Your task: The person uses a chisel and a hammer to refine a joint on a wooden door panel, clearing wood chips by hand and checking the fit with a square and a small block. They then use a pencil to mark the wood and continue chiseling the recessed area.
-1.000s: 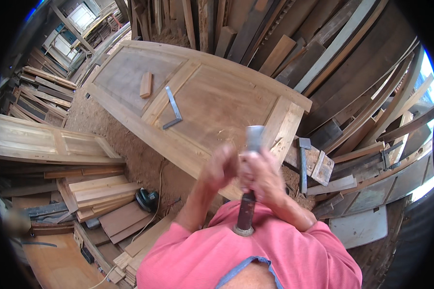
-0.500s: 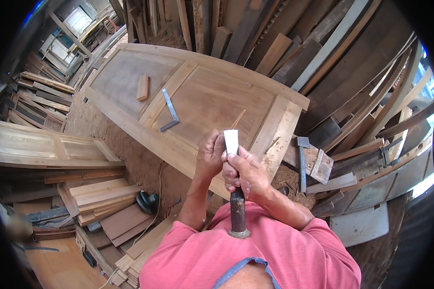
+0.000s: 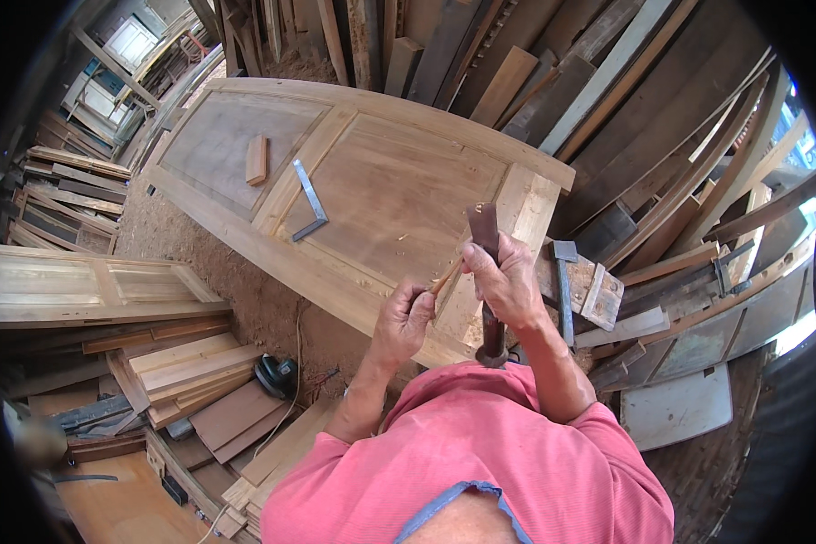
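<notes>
My right hand [image 3: 510, 288] is wrapped round a broad chisel [image 3: 483, 227], its blade upward and its dark handle down against my shirt. Between the fingers of my left hand [image 3: 403, 322] is a thin wooden stick [image 3: 445, 276], its other end reaching the right fingertips beside the chisel. Both hands are above the near end of a panelled wooden door [image 3: 399, 181], which lies flat. On the door rest a metal try square [image 3: 312, 201] and a small reddish wood block [image 3: 257, 160].
Right of the door, a hammer [image 3: 565, 281] lies by a small board [image 3: 600, 295]. Planks [image 3: 508, 82] lean along the far right. Another panelled door [image 3: 100, 286] is at left, above stacked boards [image 3: 190, 372] and a dark green power tool [image 3: 276, 375].
My hands have moved apart; the right has shifted rightward with the chisel, whose blade has turned from bright to dark. The left has lowered with the stick, now slanting between both hands.
</notes>
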{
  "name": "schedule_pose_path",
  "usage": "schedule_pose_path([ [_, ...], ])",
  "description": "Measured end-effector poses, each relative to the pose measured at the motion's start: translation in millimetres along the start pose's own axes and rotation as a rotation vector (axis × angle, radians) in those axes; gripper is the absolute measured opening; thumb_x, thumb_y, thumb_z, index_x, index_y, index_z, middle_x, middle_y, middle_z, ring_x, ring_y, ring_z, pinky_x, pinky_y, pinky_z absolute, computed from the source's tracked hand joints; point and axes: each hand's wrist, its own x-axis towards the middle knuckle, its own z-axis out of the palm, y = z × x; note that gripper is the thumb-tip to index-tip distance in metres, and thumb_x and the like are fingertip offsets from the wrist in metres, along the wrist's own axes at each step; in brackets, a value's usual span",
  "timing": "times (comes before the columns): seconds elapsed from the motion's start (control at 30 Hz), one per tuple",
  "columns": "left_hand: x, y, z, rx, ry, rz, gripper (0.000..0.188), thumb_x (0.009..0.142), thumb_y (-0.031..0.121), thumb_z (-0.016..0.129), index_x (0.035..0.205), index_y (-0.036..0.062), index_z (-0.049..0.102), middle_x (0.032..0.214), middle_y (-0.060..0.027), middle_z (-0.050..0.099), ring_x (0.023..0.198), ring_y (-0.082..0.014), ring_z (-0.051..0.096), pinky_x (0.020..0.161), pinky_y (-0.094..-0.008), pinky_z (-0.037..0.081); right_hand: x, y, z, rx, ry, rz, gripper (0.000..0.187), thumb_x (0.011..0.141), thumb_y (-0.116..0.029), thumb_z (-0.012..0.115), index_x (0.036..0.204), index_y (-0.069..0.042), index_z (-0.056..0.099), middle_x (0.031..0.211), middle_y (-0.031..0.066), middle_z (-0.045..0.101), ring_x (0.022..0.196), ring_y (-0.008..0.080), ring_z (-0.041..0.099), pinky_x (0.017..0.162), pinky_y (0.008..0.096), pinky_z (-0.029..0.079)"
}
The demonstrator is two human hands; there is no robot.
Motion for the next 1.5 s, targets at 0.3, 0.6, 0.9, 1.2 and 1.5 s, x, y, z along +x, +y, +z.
schedule_pose_path([
  [0.3, 21.8, 1.5, 1.3, -0.457, -0.14, -0.299, 0.03, 0.105, 0.035, 0.043, 0.096, 0.0086, 0.053, 0.072, 0.0052, 0.045, 0.059, -0.0059, 0.037, 0.055, -0.0218, 0.032, 5.9, 5.1, 5.7, 0.029, 0.048, 0.021, 0.021, 0.1, -0.025, 0.054, 0.101, -0.004, 0.059, 0.076, 0.0001, 0.059, 0.054, 0.0058, 0.048, 0.05, 0.0247, 0.042],
  [0.6, 66.2, 0.1, -11.8, -0.569, -0.023, -0.255, 0.022, 0.105, 0.029, 0.044, 0.102, 0.0094, 0.054, 0.074, 0.0076, 0.049, 0.063, -0.0007, 0.045, 0.054, -0.0176, 0.036, -25.4, 0.2, 58.6, 1.007, -0.391, 0.429, 0.019, 0.103, -0.021, 0.045, 0.112, -0.006, 0.05, 0.077, 0.0019, 0.052, 0.053, 0.008, 0.046, 0.05, 0.0268, 0.05],
  [0.9, 44.1, 18.6, -12.6, -0.05, 0.068, 0.08, 0.025, 0.106, 0.024, 0.043, 0.093, 0.0059, 0.054, 0.074, 0.0015, 0.051, 0.069, -0.0064, 0.047, 0.059, -0.0236, 0.039, -31.4, -15.1, 50.4, 0.861, -0.359, 0.401, 0.014, 0.102, -0.02, 0.044, 0.108, -0.009, 0.048, 0.07, -0.0008, 0.043, 0.047, 0.0081, 0.037, 0.047, 0.0264, 0.043],
  [1.2, -11.3, 6.0, -25.8, 0.022, -0.078, -0.194, 0.031, 0.104, 0.027, 0.042, 0.087, 0.0058, 0.055, 0.061, 0.0029, 0.046, 0.054, -0.0069, 0.042, 0.05, -0.0252, 0.035, -49.7, -35.2, 24.7, 0.871, -0.087, 0.247, 0.013, 0.102, -0.018, 0.044, 0.105, -0.006, 0.047, 0.061, 0.0006, 0.041, 0.041, 0.0088, 0.037, 0.041, 0.027, 0.039],
  [1.5, 55.9, 5.8, -20.4, 0.196, 0.076, 0.146, 0.032, 0.105, 0.029, 0.044, 0.091, 0.0036, 0.057, 0.065, -0.0117, 0.056, 0.053, -0.0225, 0.055, 0.051, -0.0355, 0.041, -22.7, -1.3, 58.7, 0.921, -0.363, 0.426, 0.014, 0.103, -0.021, 0.045, 0.107, -0.008, 0.049, 0.069, -0.0023, 0.043, 0.047, 0.0081, 0.038, 0.045, 0.0258, 0.044],
])
